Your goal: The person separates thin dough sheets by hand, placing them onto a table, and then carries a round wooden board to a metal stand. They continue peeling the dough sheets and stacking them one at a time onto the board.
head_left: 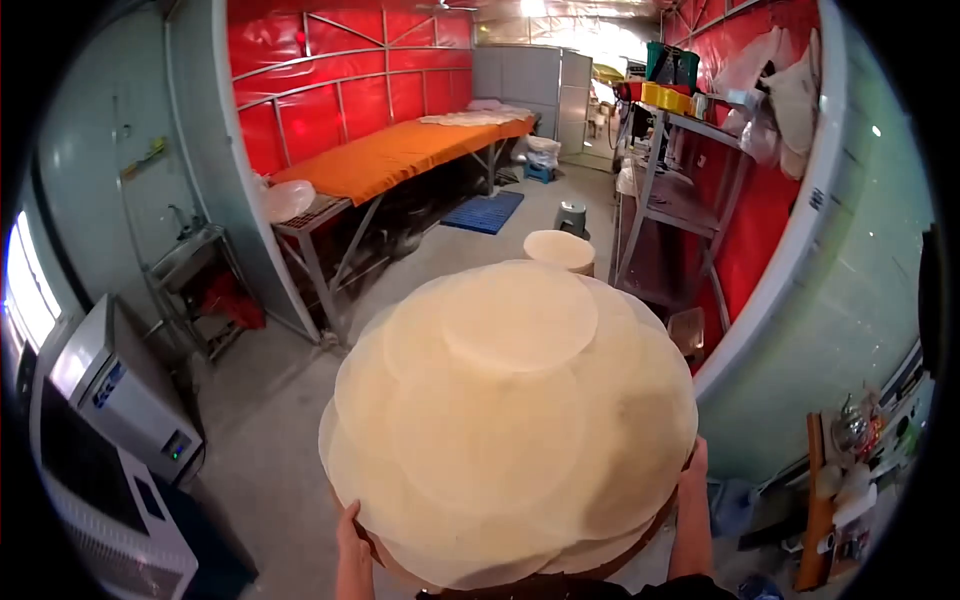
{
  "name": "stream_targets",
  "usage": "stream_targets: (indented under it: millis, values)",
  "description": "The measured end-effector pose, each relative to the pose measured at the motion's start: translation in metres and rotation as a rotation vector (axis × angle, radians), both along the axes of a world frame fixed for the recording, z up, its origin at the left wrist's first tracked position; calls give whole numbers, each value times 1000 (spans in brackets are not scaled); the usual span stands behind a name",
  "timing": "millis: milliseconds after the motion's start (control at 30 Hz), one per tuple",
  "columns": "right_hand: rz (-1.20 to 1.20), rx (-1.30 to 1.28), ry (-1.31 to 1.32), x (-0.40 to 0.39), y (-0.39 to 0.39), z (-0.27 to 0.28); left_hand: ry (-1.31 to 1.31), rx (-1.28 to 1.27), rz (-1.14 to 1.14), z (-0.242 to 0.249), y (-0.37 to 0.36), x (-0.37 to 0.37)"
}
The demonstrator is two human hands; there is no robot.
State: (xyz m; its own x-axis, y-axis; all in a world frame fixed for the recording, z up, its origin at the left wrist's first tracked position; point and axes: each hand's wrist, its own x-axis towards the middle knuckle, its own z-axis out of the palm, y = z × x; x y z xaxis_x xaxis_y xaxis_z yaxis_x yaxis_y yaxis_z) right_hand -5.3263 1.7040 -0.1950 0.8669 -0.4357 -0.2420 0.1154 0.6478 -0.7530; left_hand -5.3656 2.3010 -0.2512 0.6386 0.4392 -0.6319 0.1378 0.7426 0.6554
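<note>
A broad pile of thin, pale rounds [505, 400] sits on a brown tray [618, 572] right in front of the person, between the two hands and above the grey floor [255, 425]. The pile lies flat and faces upward, its discs overlapping and spreading outward on all sides; one disc lies uppermost, towards the far edge. It is close to circular, so no clear long axis shows (the curved lens makes it hard to judge whether it is truly wider across than front to back).

Most of the tray is covered, with only a brown strip of rim visible along the near side, and its underside is out of sight. A shadow dulls the right part of the pile. Beyond the far edge, a smaller round-topped thing [558, 250] is partly hidden, and what it is cannot be made out.

The left hand [352, 535] comes up from the bottom edge to the near-left rim, thumb upward against it. The right hand [694, 472] meets the rim on the right, further forward, its forearm almost upright in view. Both hands hold the tray by its edge; the fingers beneath are hidden, so their spread cannot be told. Both forearms are cut off below.
</note>
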Motion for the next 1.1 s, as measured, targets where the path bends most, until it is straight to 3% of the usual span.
stream_targets:
  millis: [100, 167, 233, 300, 400, 533, 667, 733, 833, 967, 1100]
  values:
    - [-115, 81, 81, 109, 13, 13, -19, -76, -48, 26, 17, 106]
    - [-113, 133, 41, 171, 37, 9, -92, -8, -75, 13, 44, 180]
    - [-274, -655, -26, 227, 101, 29, -132, -13, -100, -9, 77, 273]
    - [-146, 96, 79, 284, 92, 4, -120, -38, -179, -19, 107, 334]
    - [-311, -9, -33, 370, 97, -21, -204, -158, -297, -5, 123, 476]
    - [-421, 57, 24, 445, 132, 29, -248, -84, -375, 6, 119, 609]
    - [-501, -6, -11, 542, 126, 15, -266, -115, -497, -15, 120, 739]
    - [-617, 37, 40, 595, 123, 12, -265, -167, -550, -2, 113, 822]
    - [-612, -92, 31, 661, 123, 4, -254, -126, -561, -14, 126, 913]
    - [-582, -7, 37, 782, 160, 48, -190, -106, -527, -20, 128, 1039]
    - [-541, -94, 15, 903, 174, 29, -212, -144, -511, -49, 135, 1183]
